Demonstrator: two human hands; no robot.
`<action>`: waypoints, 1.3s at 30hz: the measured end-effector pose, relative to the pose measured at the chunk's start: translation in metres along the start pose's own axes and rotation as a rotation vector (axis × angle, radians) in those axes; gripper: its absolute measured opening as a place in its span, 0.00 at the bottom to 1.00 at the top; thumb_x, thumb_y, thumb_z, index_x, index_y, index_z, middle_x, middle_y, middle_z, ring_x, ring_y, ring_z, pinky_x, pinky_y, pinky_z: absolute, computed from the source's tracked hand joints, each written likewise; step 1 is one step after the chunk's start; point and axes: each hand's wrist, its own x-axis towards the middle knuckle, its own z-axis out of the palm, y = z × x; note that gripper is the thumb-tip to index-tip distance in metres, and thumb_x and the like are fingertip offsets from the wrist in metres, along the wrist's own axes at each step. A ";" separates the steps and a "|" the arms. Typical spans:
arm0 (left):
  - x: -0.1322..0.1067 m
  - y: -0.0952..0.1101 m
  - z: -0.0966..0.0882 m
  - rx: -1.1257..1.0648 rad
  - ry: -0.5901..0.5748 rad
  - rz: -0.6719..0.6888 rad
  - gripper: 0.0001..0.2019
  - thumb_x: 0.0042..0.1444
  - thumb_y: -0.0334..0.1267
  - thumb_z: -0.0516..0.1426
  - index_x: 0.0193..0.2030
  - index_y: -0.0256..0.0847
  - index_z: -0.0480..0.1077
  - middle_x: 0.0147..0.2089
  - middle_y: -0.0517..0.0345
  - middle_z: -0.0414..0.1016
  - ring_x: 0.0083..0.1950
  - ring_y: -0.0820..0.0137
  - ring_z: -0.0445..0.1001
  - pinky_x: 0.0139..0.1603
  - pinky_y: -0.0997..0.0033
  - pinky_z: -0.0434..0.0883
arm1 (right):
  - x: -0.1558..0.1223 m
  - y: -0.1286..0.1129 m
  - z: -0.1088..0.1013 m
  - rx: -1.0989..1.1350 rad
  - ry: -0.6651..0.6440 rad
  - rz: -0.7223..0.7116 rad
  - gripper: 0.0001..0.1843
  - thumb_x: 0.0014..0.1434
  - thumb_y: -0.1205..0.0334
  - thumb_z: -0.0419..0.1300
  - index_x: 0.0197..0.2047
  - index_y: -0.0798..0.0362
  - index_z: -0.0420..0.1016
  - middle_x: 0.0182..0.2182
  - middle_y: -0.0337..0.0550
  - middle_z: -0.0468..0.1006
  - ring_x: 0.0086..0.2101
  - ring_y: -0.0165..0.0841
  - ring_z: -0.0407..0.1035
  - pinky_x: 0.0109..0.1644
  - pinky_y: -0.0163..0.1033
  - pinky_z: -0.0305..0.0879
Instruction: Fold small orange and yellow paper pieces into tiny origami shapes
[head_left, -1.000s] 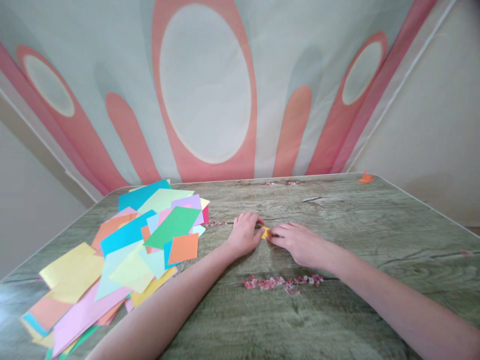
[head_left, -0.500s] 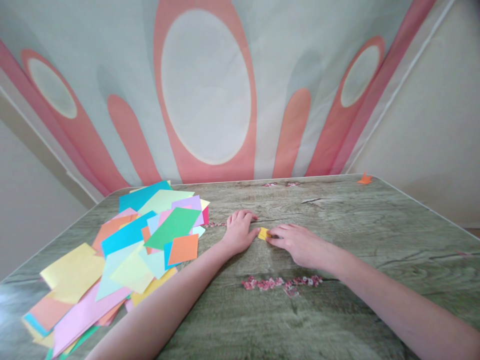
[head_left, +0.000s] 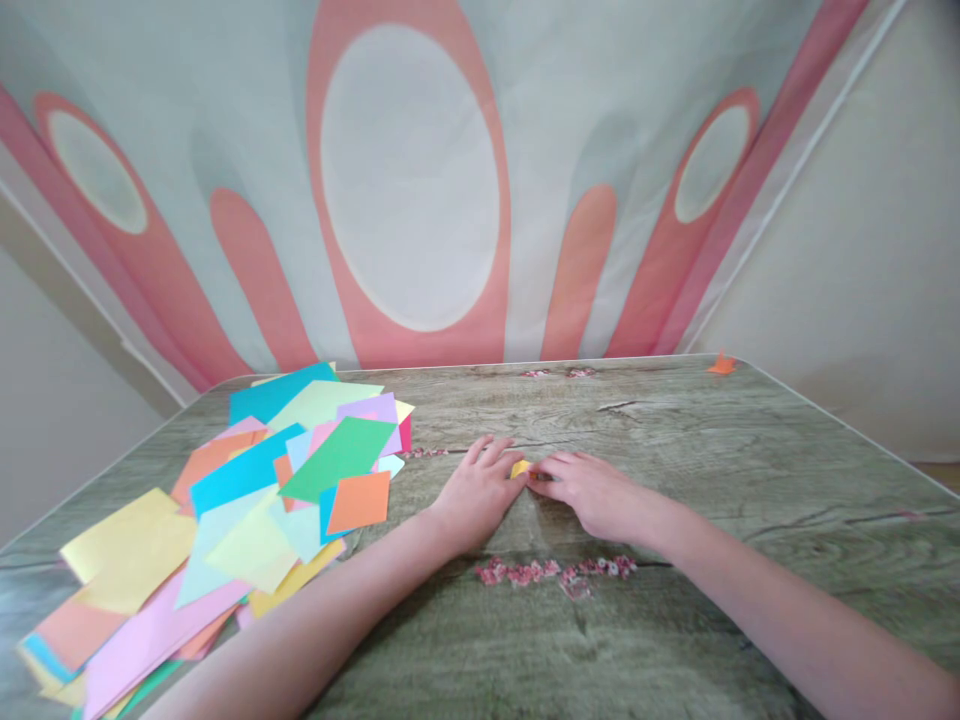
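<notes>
A small piece of folded yellow paper (head_left: 520,468) lies at the middle of the wooden-patterned table, mostly covered by fingers. My left hand (head_left: 480,492) has its thumb and a fingertip at the paper's left and near side, with its other fingers stretched out forward. From the right, my right hand (head_left: 589,492) pinches the paper's edge between thumb and fingers. The exact fold of the paper is hidden.
A loose pile of coloured paper sheets (head_left: 341,460) spreads over the table's left side, beside my left forearm. An orange folded paper figure (head_left: 722,364) stands at the far right corner. A pink-and-grey patterned backdrop (head_left: 409,345) rises behind the table (head_left: 675,620).
My left hand has come closer and turned, bringing thumb and finger onto the yellow paper. Less of the paper shows now. My right hand keeps its pinch on the right side.
</notes>
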 end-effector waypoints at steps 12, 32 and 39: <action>0.000 -0.008 -0.005 -0.022 -0.072 -0.032 0.16 0.58 0.34 0.50 0.52 0.52 0.64 0.55 0.54 0.64 0.62 0.59 0.52 0.59 0.51 0.50 | -0.002 -0.004 -0.005 0.033 0.008 -0.006 0.25 0.54 0.74 0.50 0.55 0.51 0.65 0.53 0.48 0.66 0.52 0.38 0.59 0.54 0.44 0.56; 0.002 -0.004 -0.004 -0.076 -0.063 -0.044 0.15 0.57 0.33 0.51 0.49 0.50 0.67 0.51 0.55 0.68 0.61 0.58 0.54 0.58 0.52 0.50 | -0.004 -0.003 -0.006 0.065 -0.016 -0.006 0.26 0.54 0.74 0.50 0.56 0.51 0.63 0.57 0.46 0.62 0.55 0.37 0.57 0.56 0.45 0.55; 0.002 -0.002 -0.001 -0.065 -0.029 -0.043 0.14 0.58 0.34 0.49 0.50 0.48 0.66 0.50 0.54 0.69 0.60 0.60 0.55 0.59 0.54 0.50 | -0.003 -0.005 -0.008 0.087 -0.010 -0.009 0.25 0.55 0.73 0.50 0.55 0.50 0.64 0.56 0.46 0.63 0.55 0.36 0.57 0.56 0.44 0.55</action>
